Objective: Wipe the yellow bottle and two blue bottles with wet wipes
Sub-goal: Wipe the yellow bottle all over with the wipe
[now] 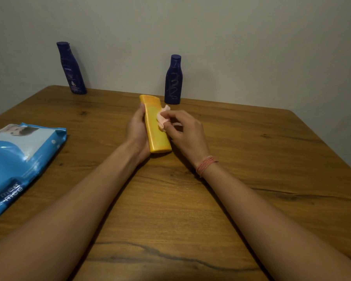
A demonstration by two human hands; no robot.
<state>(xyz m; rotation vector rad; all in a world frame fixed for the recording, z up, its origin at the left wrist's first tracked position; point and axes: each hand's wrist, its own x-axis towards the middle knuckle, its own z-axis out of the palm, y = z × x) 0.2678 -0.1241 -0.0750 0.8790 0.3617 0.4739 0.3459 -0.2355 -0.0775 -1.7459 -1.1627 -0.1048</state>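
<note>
The yellow bottle (156, 128) lies lengthwise over the middle of the wooden table (251, 151), cap end pointing away. My left hand (137, 130) grips it from the left side. My right hand (185, 131) pinches a crumpled pale wet wipe (162, 118) against the bottle's upper right face. One blue bottle (71, 68) stands upright at the far left by the wall. The second blue bottle (173, 80), with pale scribbles on it, stands upright just behind the yellow one.
A blue pack of wet wipes (18, 161) lies flat at the table's left edge. A grey wall (231, 47) runs right behind the table's far edge. A red thread band circles my right wrist (206, 165).
</note>
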